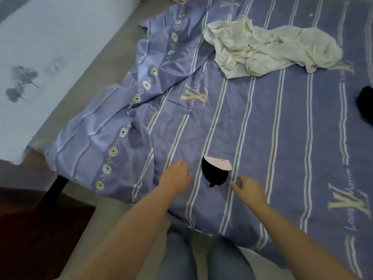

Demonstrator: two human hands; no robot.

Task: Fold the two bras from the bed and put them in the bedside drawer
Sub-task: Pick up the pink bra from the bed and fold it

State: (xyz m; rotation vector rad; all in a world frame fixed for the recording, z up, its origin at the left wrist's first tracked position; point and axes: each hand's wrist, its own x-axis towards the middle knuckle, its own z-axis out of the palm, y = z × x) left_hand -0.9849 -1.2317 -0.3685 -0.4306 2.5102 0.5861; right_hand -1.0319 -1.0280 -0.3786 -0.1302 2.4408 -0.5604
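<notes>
A folded black bra (pixel 215 174) with a pale pink lining showing at its top lies on the purple striped bedsheet (pixel 262 128), near the bed's front edge. My left hand (pixel 177 175) rests on the sheet just left of it, fingers loosely apart, holding nothing. My right hand (pixel 247 185) hovers just right of it, fingers curled, not touching it. A second black garment (pixel 364 106) lies at the right edge, partly cut off by the frame. The bedside drawer is not clearly in view.
A crumpled white cloth (pixel 268 47) lies at the far side of the bed. A dark wooden piece of furniture (pixel 38 229) stands at the lower left by the bed. A pale patterned wall (pixel 40 57) runs along the left. My jeans-clad legs (pixel 201 257) press against the bed's edge.
</notes>
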